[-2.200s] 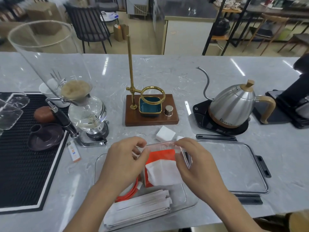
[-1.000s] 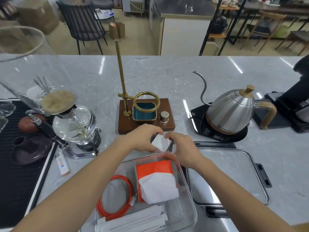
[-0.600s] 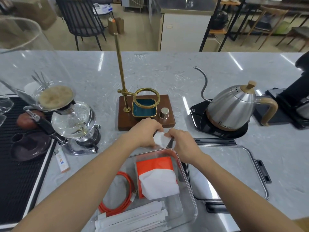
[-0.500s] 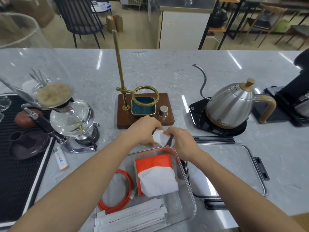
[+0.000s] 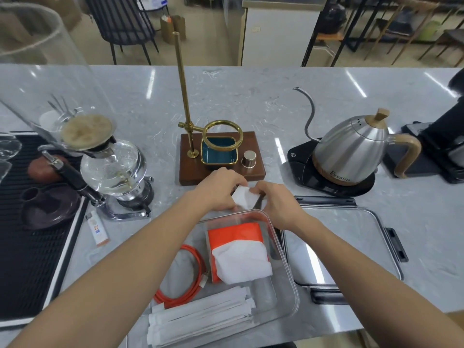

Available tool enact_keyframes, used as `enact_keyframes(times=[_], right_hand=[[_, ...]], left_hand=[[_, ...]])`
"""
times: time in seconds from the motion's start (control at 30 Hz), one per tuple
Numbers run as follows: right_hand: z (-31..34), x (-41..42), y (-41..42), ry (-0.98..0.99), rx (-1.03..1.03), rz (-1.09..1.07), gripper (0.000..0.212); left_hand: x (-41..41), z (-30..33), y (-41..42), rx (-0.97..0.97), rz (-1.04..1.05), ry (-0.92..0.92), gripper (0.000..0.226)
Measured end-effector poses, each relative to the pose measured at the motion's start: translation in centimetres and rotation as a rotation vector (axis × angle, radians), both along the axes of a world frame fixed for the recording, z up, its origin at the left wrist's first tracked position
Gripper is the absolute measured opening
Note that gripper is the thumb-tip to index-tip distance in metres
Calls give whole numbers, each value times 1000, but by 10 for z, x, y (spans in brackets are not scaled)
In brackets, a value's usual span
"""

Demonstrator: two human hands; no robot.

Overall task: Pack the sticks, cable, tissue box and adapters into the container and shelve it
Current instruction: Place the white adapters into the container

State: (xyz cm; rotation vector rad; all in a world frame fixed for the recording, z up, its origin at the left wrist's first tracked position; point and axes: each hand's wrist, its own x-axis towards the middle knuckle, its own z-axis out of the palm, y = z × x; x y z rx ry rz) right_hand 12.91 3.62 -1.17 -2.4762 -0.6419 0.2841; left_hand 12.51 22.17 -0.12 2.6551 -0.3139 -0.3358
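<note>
In the lower middle of the frame a clear container (image 5: 288, 267) on the grey desk (image 5: 251, 96) holds paper-wrapped sticks (image 5: 198, 320), an orange cable (image 5: 185, 280) and the tissue box (image 5: 238, 254). Just above it, the left hand (image 5: 218, 189) and right hand (image 5: 273, 199) both pinch a white adapter (image 5: 244, 198), fingers curled on it. The lid (image 5: 351, 247) lies at the right.

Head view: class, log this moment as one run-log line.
left hand: holds white adapter | right hand: holds it too | container: sticks, cable, tissue box | lid: off
</note>
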Motion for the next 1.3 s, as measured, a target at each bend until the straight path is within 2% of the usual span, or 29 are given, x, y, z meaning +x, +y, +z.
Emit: enact_keyframes(times=[0.3, 0.6, 0.7, 0.83, 0.93, 1.17, 1.3], right_hand=[[-2, 2, -1, 2, -31, 6, 52], [8, 10, 0, -3, -27, 32, 47], [22, 8, 0, -37, 22, 26, 50], [47, 3, -3, -61, 86, 1, 58], [65, -6, -9, -40, 214, -27, 58], [92, -44, -22, 41, 466, 5, 62], [99, -63, -29, 52, 531, 21, 64]], left_hand=[[2, -6, 1, 24, -27, -16, 62], [1, 2, 9, -12, -17, -27, 50], [-4, 15, 12, -48, -7, -82, 44], [-13, 33, 13, -82, 25, -145, 54], [-29, 46, 14, -105, 63, -241, 60], [-82, 68, 6, -289, 125, -348, 47], [-111, 76, -4, -431, 151, -350, 42]])
